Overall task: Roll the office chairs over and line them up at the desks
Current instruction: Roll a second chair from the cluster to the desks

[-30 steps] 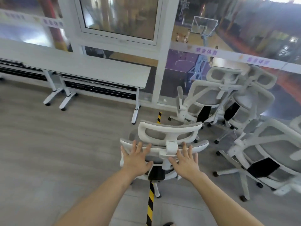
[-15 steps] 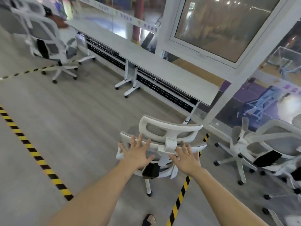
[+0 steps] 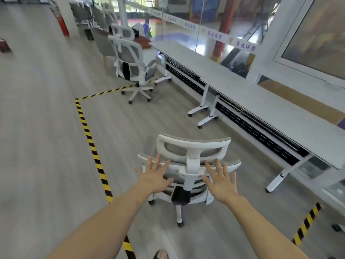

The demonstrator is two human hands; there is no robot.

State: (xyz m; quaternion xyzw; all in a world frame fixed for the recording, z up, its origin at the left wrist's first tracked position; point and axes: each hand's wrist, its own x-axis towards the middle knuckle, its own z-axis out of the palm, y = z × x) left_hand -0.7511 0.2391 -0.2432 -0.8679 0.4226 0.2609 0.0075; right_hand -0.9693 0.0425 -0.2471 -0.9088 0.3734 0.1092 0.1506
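A white office chair with grey mesh (image 3: 192, 148) stands right in front of me, its back toward me. My left hand (image 3: 155, 176) presses flat on the left side of its backrest, fingers straight and spread. My right hand (image 3: 220, 179) presses flat on the right side the same way. A long row of grey-topped desks (image 3: 261, 101) on white wheeled legs runs along the glass wall to the right. A second white office chair (image 3: 130, 60) stands farther ahead, near the far end of the desks.
Yellow-and-black floor tape (image 3: 91, 144) runs along the left of the chair and turns toward the far chair. Another tape strip (image 3: 306, 223) lies at the lower right. A pillar with a red extinguisher (image 3: 62, 25) stands far left. My foot (image 3: 161, 255) shows at the bottom.
The view has swung left along the desk row as the chair turned with me. The cluster of chairs on the right has left the view. Both hands stay flat on the backrest.
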